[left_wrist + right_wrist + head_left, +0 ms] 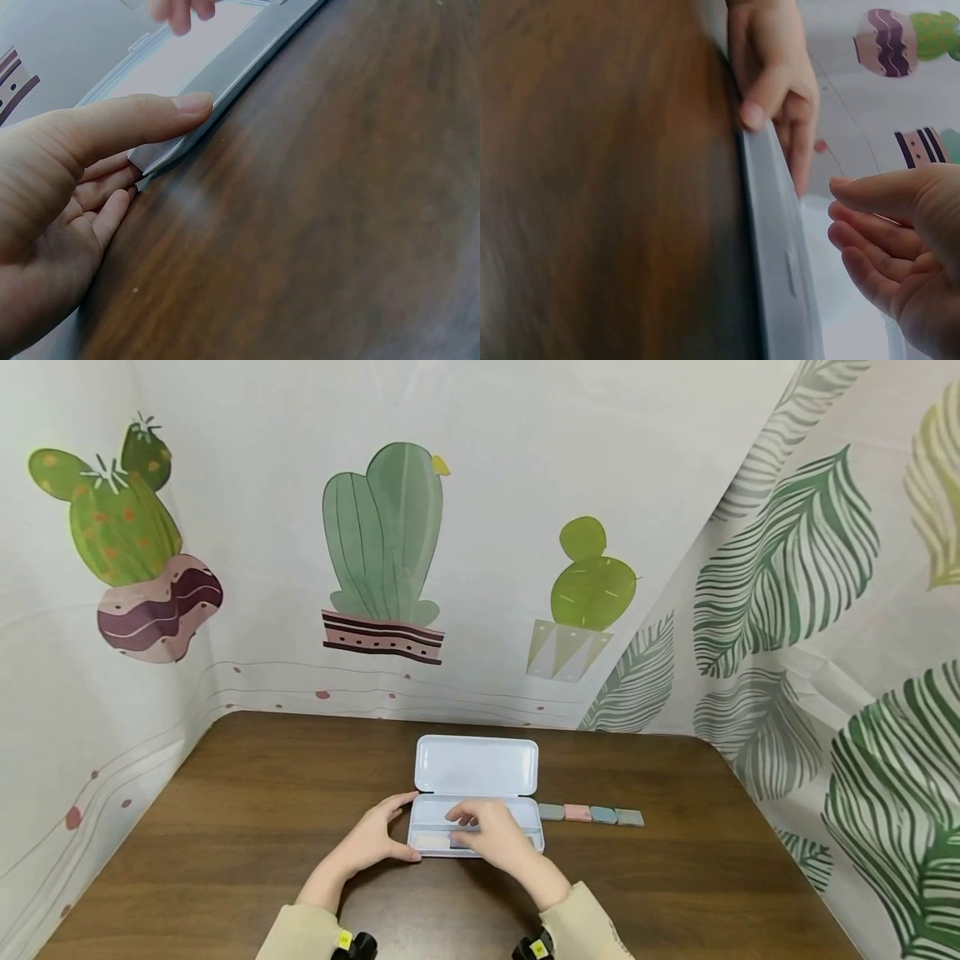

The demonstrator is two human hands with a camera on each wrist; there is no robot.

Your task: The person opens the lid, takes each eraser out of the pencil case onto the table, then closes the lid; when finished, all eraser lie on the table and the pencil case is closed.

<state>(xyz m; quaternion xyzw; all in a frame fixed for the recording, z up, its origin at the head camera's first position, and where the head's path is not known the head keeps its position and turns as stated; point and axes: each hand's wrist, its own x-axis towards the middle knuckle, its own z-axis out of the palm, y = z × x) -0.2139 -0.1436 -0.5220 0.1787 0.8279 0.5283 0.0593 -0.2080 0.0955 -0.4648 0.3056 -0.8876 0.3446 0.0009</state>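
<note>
A pale blue-white hinged case [423, 806] lies on the table with its lid [476, 764] raised at the back. At its left end, my left hand [372, 835] grips the case, thumb on the front edge and fingers round the side. My right hand [495, 837] is over the middle of the case, fingers loosely bent, with nothing showing between thumb and fingertips in the right wrist view. Inside the front compartment lie a whitish piece [432, 842] and a small purplish piece [454, 842], the latter partly covered by the right hand.
Several small flat blocks, among them a pink block [577, 812] and a blue block [603, 815], run in a row from the right end of the case. Beneath everything is a brown wooden table [285, 793]. A printed cloth [487, 677] hangs behind it.
</note>
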